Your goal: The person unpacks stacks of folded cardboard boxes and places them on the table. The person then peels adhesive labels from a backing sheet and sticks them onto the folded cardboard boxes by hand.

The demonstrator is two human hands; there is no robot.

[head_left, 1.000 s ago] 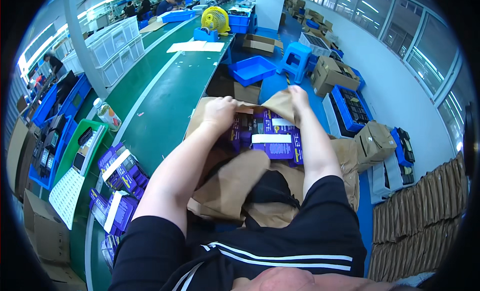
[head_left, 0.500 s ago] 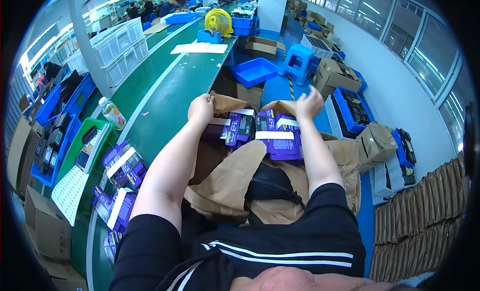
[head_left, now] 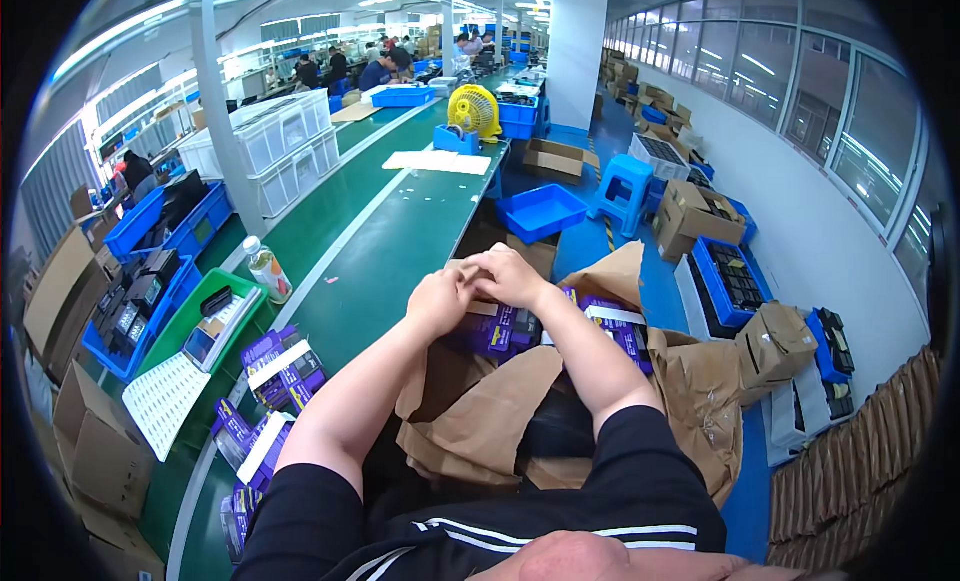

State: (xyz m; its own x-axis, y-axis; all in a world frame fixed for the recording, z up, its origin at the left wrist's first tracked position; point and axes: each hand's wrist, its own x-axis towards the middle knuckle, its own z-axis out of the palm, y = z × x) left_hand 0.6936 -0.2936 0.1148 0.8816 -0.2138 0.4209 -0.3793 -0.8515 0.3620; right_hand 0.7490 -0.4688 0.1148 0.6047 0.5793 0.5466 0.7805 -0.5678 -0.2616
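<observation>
My left hand (head_left: 440,303) pinches the far left edge of a large sheet of brown paper (head_left: 490,421). Right beside it, my right hand (head_left: 510,279) has its fingers closed at the same paper edge; the fingertips are partly hidden. Inside the spread paper lie bundles of flat purple cartons with white paper bands: a left purple bundle (head_left: 502,331) under my hands and a right purple bundle (head_left: 628,333), partly behind my right forearm. One paper flap (head_left: 612,271) stands up beyond the right bundle. A dark rounded thing shows under the paper near my body.
More banded purple cartons (head_left: 285,369) lie on the green bench (head_left: 370,241) at left, by a green tray (head_left: 255,311) and a bottle (head_left: 266,271). Beyond stand a yellow fan (head_left: 474,113), a blue tub (head_left: 543,212) and a blue stool (head_left: 624,193). Stacked brown bundles (head_left: 850,461) are at right.
My right hand has moved left from beyond the right bundle to the paper edge beside my left hand. It was open and is now closed there. The head view has tilted up.
</observation>
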